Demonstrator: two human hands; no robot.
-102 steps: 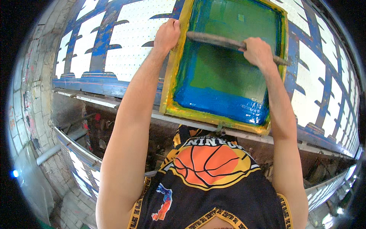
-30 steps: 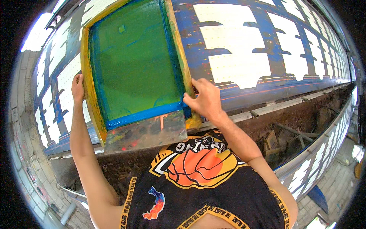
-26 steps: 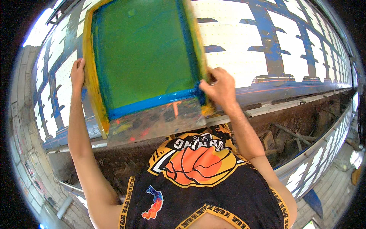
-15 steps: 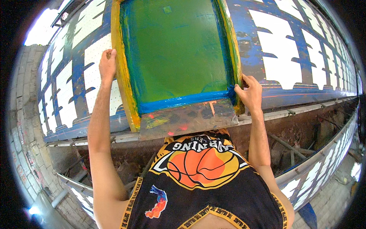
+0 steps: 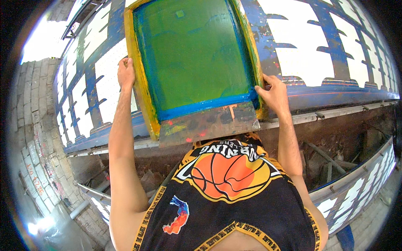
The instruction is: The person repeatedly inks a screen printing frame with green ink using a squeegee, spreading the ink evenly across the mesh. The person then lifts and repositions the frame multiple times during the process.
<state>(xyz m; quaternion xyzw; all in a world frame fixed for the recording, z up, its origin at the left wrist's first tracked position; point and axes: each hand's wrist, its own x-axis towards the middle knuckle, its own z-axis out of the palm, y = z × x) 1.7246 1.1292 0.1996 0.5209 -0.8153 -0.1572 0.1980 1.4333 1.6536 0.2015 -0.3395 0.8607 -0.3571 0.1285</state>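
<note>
A screen-printing frame (image 5: pixel 194 54) lies in front of me, with green mesh, blue ink smears along its inner edges and yellow-stained wooden rails. My left hand (image 5: pixel 126 74) is closed at the left rail, its fingers curled and partly hidden. On the opposite side my right hand (image 5: pixel 274 94) grips the right rail near the lower corner, thumb on top. A paint-stained flat board (image 5: pixel 209 123) sticks out from the frame's near end toward my body. Under and beside the frame are white cut fabric pieces (image 5: pixel 299 46) on a long blue table.
The table (image 5: pixel 289 108) has a metal rail (image 5: pixel 331 115) along its near edge. More white pieces (image 5: pixel 86 104) run in rows to both sides. Behind me stands a second table with similar pieces (image 5: pixel 339 209). A brick-paved floor (image 5: pixel 37 100) shows at the left.
The whole view has shifted and tilted slightly, with the table appearing further right on the left side. My left hand sits closer against the left rail. The right hand keeps its hold.
</note>
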